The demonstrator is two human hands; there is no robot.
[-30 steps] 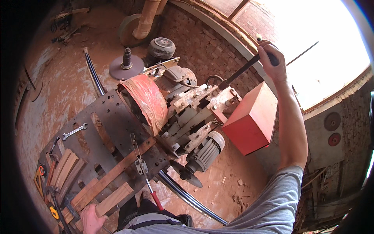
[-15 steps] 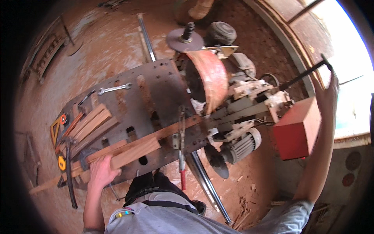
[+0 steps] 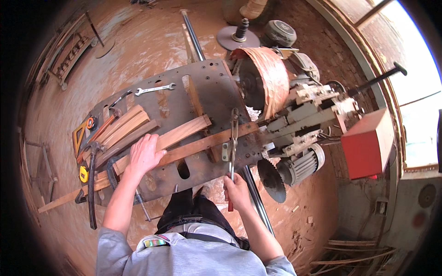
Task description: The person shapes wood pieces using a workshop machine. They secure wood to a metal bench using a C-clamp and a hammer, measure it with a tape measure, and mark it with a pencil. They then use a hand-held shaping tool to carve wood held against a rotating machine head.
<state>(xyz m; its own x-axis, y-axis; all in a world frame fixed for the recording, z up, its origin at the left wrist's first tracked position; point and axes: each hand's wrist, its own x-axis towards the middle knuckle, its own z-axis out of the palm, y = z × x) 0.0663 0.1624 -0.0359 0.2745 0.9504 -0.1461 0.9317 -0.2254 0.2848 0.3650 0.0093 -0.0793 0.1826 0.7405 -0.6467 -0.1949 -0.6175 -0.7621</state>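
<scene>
My left hand is closed over a pale wooden strip, fingers on its far side and thumb pointing right. The strip slants across the dark metal table, its right end beyond a long wooden rail. At the table's near edge my right hand grips the red handle of a toggle clamp, whose metal arm reaches over the rail. Left of my left hand are a C-clamp and a dark-handled hammer. Several more wooden strips lie bunched behind them.
A toothed saw blade stands bare beside a grey motor, right of the table. Behind it are an orange-covered wheel guard and a red box. A spanner, tape measure and yellow square lie on the table.
My right hand has come down from the long black lever at the far right onto the clamp's red handle. My left hand has moved the pale strip right and away, across the rail.
</scene>
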